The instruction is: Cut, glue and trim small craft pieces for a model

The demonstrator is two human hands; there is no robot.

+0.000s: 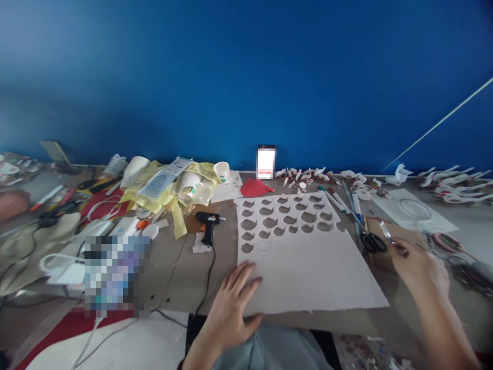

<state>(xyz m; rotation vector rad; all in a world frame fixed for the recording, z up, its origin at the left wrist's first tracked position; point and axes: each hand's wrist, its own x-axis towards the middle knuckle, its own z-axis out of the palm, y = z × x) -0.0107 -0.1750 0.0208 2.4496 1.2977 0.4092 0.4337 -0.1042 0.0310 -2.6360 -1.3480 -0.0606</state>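
Note:
A large white sheet of paper [308, 272] lies in front of me, with rows of fish- or whale-shaped holes in its upper part. Below the holes a similar outline [264, 245] is drawn in thin line. My left hand [233, 303] rests on the sheet's lower left edge, fingers spread. Beyond the right edge of the paper, my right hand [419, 267] is closed around a slim tool [386, 231] with a shiny, pale end; its exact kind is unclear. Black-handled scissors [373, 242] lie just left of that hand, by a brown cardboard piece [385, 259].
A black glue gun [208, 226] with its cord lies left of the sheet. Behind stand a phone [266, 162], a red cutout [256, 188] and a paper cup [222, 172]. Markers [339, 200] and white paper cutouts [454, 185] lie at right. Yellow packaging [154, 187] and cables clutter the left.

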